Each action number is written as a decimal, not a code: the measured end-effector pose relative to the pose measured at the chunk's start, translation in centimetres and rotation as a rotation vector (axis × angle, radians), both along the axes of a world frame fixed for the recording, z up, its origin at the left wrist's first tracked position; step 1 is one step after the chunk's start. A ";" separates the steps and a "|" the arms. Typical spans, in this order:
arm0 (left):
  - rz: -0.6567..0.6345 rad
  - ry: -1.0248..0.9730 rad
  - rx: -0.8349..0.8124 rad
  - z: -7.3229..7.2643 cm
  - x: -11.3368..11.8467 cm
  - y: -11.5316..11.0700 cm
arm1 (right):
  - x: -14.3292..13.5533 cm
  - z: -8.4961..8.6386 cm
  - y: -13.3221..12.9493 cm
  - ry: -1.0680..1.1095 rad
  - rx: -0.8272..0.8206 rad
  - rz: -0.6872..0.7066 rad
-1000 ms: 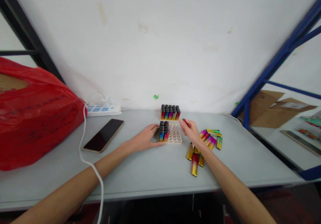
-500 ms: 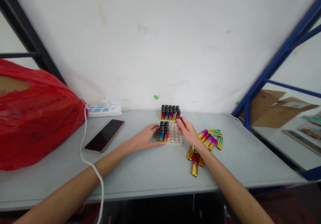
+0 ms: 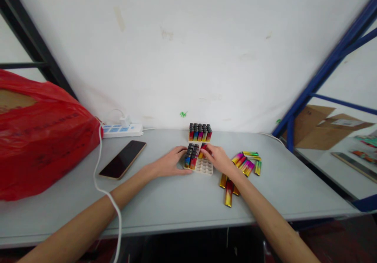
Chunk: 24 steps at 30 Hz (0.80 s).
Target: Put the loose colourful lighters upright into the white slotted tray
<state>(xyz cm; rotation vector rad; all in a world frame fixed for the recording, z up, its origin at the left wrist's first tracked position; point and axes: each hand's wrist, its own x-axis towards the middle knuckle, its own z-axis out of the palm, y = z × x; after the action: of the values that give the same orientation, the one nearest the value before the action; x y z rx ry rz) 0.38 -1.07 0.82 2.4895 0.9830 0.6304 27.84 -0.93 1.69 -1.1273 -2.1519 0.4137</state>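
Observation:
A white tray with rows of round holes (image 3: 205, 168) lies at the middle of the table. Two columns of upright colourful lighters (image 3: 191, 157) with black tops fill its left side. My left hand (image 3: 172, 162) rests at the tray's left edge, thumb and fingers spread around the corner. Over the tray's back part, my right hand (image 3: 217, 157) pinches a red and yellow lighter (image 3: 202, 150), held upright beside the filled columns. Behind stands a second block of upright lighters (image 3: 200, 132). Loose shiny lighters (image 3: 229, 193) lie in a pile near my right forearm.
A phone (image 3: 123, 159) lies on the grey table (image 3: 176, 204) at the left. Beyond it are a white power strip (image 3: 134, 129) and a large red bag (image 3: 44, 137). A white cable (image 3: 110, 196) crosses my left forearm. Cardboard (image 3: 315, 131) stands on the right behind blue posts.
My right hand has moved left with the lighter, bringing it upright close to the filled columns. The tray has shifted slightly toward me, its near edge now lower in view.

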 end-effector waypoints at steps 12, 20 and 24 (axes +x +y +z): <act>0.009 -0.018 0.000 -0.3 0.1 0.1 | 0.4 0.3 0.3 -0.077 0.061 0.086; 0.026 0.010 0.009 -0.2 0.0 0.1 | 0.8 0.1 0.7 -0.210 0.050 0.097; 0.013 -0.002 0.022 -0.2 0.1 0.1 | 1.2 0.4 0.5 -0.232 0.083 0.074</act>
<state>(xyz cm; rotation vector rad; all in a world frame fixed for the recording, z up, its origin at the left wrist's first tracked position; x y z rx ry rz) 0.46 -0.99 0.65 2.5025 0.9977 0.6514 28.99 -0.43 2.12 -1.0964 -2.3947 0.2324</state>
